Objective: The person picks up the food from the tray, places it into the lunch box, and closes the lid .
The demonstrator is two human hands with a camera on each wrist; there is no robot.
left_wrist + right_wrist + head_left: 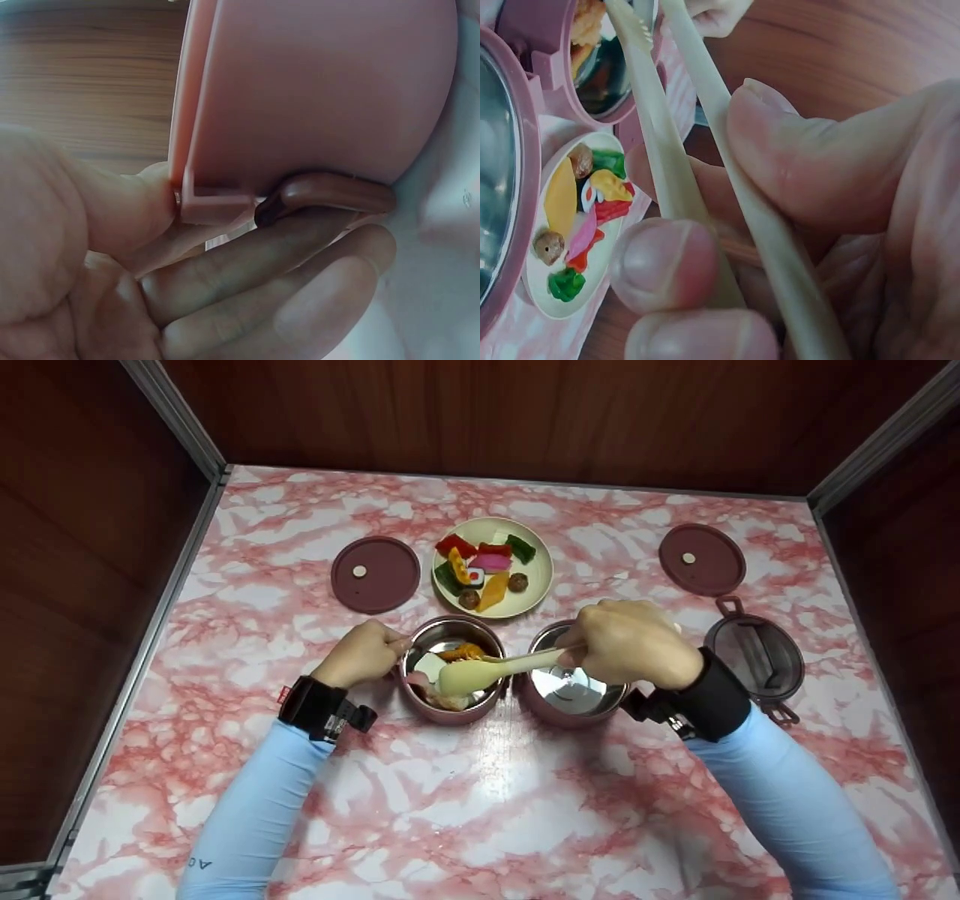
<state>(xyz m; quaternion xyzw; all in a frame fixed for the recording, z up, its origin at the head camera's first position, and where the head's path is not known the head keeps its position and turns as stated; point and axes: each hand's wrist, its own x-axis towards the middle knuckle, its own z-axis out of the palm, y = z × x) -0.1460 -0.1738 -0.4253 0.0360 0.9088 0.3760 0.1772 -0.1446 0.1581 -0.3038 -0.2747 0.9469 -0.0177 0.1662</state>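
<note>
My left hand [365, 654] holds the left side of a small pink pot [457, 715]. In the left wrist view the thumb is at the pot's rim and the fingers lie by its brown handle [330, 191]. Inside the pot are several food-like pieces, one orange-brown [470, 651], one white and one pale pink. My right hand [637, 641] grips pale cream tongs [667, 161] between thumb and fingers. Their broad pale-green end [465, 678] reaches over the left pot. Whether the tips pinch a piece is hidden. Below the right hand stands a second pink pot [574, 720], its steel bottom showing.
Behind the pots sits a cream plate [536, 596] of colourful toy-like food. Dark red round lids lie left [390, 577] and right [712, 562] of it. A glass-like lid with brown handles [787, 660] is at the right. Wooden walls [487, 420] enclose the marbled table [480, 825].
</note>
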